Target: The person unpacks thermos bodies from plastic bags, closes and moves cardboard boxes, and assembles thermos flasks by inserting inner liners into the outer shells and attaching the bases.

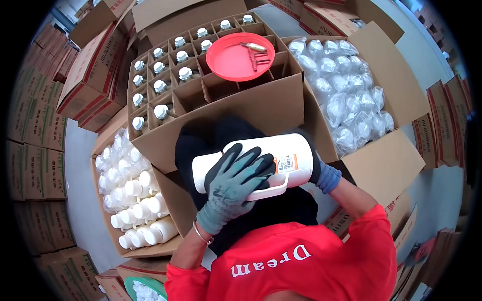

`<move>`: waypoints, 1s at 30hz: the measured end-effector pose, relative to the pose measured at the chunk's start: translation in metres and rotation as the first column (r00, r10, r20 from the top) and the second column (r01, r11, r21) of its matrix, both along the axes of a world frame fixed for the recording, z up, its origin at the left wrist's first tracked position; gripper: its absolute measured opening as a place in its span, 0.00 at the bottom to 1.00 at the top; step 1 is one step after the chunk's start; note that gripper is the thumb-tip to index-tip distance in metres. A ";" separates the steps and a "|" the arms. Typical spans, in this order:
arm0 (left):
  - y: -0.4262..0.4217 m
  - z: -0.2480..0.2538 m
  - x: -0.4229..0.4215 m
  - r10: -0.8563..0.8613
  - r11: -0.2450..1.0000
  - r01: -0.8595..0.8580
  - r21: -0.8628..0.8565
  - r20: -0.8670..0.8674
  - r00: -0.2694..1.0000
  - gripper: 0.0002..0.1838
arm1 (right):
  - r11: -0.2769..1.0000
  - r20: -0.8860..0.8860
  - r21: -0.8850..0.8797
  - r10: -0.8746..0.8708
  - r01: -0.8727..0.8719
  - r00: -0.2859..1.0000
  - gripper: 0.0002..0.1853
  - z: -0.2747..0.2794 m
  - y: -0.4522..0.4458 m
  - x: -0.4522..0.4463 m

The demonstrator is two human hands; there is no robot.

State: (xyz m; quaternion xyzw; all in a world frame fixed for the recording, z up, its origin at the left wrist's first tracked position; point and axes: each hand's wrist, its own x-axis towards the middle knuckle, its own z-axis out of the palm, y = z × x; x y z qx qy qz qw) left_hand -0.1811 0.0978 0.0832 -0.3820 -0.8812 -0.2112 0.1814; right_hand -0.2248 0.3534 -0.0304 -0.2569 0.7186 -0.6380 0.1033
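A white jug [301, 165] with a side handle lies tilted sideways across my lap, a barcode label [287, 163] with orange on its wall. My left hand [236, 175], in a grey-green glove with dark fingertips, presses over the jug's narrower end, its fingers laid round the body. At the wide base, my right hand [315, 165] in a dark glove with a blue cuff supports the jug; most of its fingers are hidden behind it. Just beyond stands a divided carton [231, 120] holding several white-capped bottles [160, 111].
A red plate [226, 60] with small tools sits on the carton's dividers. To the right, a box [386, 165] holds plastic-wrapped items [346, 95]. At left, another box [163, 246] contains white jugs [160, 231], some bagged. Stacked cartons [42, 120] line both sides.
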 end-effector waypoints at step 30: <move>-0.014 0.008 -0.030 0.109 0.977 -0.135 0.164 0.159 0.981 0.17 | 0.953 0.359 -0.300 0.068 0.046 0.931 0.33 0.039 -0.038 -0.054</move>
